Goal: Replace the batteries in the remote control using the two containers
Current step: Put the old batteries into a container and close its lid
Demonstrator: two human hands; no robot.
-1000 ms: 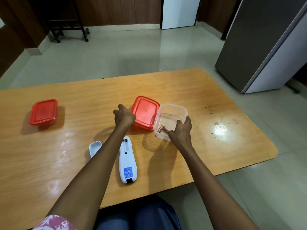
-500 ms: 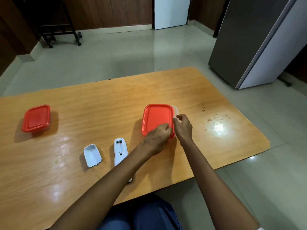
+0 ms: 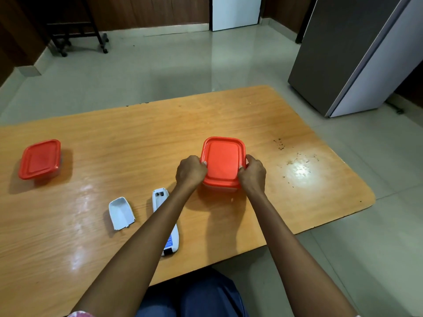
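My left hand [image 3: 191, 171] has moved to the left edge of the red lid [image 3: 223, 162]; my right hand [image 3: 253, 173] grips its right edge, both pressing it onto the container on the worktop [image 3: 160, 138]. The remote control [image 3: 165, 221] lies nearer, under my left forearm.

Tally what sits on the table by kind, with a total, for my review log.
Red-lidded containers: 2, one far left, one gripped by the left hand and right hand
Remote control: 1
Battery cover: 1
Total: 4
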